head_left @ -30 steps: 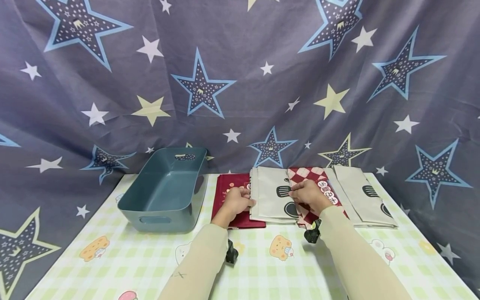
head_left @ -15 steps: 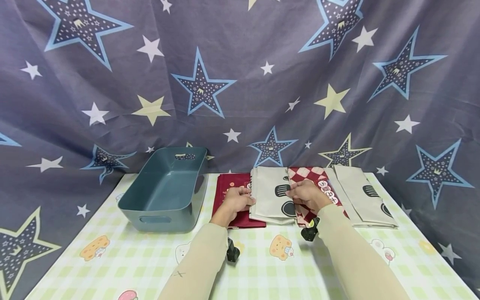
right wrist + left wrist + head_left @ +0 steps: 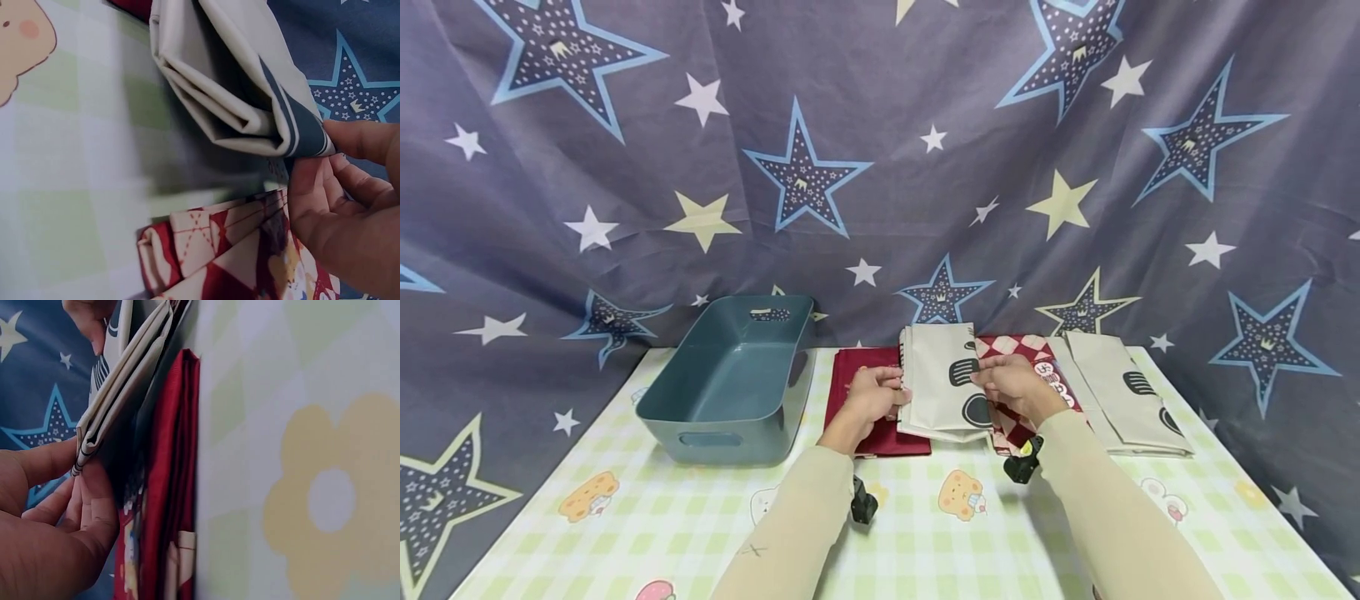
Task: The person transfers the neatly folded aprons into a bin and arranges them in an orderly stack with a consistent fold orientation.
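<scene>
Cream cloth [image 3: 928, 379] held by both sides

Head view: it lies between left hand [image 3: 871, 400] and right hand [image 3: 1018, 387], long axis front to back, neither hand clearly nearer. Left wrist view: thumb and fingers pinch its left edge, above red cloth [image 3: 169, 437]. Right wrist view: they pinch its right edge, above patterned cloth [image 3: 219, 253]

Head view: bright, even light. Wrist views: dimmer and hazier; in the right, a soft shadow crosses the tablecloth [image 3: 69, 237] beside the folded cream cloth [image 3: 262, 37].

Cream sleeves [image 3: 797, 521], black, seemingly boxy wrist units [image 3: 863, 503]
</scene>
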### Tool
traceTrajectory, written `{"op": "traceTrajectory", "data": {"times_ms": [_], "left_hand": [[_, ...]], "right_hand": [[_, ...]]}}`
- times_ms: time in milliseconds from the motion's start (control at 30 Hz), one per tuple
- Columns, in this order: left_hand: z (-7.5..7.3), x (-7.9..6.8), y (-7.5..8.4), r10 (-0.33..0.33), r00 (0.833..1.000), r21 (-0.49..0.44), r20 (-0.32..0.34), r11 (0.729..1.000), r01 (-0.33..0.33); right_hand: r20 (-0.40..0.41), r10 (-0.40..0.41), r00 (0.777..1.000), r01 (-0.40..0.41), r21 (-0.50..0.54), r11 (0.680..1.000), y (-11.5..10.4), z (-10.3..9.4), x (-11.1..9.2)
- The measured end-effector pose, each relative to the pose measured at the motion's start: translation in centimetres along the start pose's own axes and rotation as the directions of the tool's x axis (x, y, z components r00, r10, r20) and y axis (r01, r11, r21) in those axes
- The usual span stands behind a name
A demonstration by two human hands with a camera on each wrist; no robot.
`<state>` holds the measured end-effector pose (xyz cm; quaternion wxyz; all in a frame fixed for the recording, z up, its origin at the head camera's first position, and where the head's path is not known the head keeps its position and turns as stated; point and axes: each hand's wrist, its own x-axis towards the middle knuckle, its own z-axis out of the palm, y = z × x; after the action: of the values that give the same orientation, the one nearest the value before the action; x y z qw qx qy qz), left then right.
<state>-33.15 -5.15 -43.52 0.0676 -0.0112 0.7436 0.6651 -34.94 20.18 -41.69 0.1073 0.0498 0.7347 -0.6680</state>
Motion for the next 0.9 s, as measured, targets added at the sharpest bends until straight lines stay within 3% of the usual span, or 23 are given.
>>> {"op": "traceTrajectory", "data": {"times_ms": [633,900], "left_hand": [[-0.8,-0.7,2.8,0.087,0.996,0.015,-0.010,0.996,-0.087],[-1.7,-1.1,4.5,0.126,0.992,0.069,-0.025,0.990,-0.124]], "right_hand": [[-0.013,-0.136,0.991,0.137,0.059,0.989,-2.5,0.7,-1.2],[-0.005,-0.171,0.985,0.171,-0.011,0.985,-4.3,1.0,-1.6]]}}
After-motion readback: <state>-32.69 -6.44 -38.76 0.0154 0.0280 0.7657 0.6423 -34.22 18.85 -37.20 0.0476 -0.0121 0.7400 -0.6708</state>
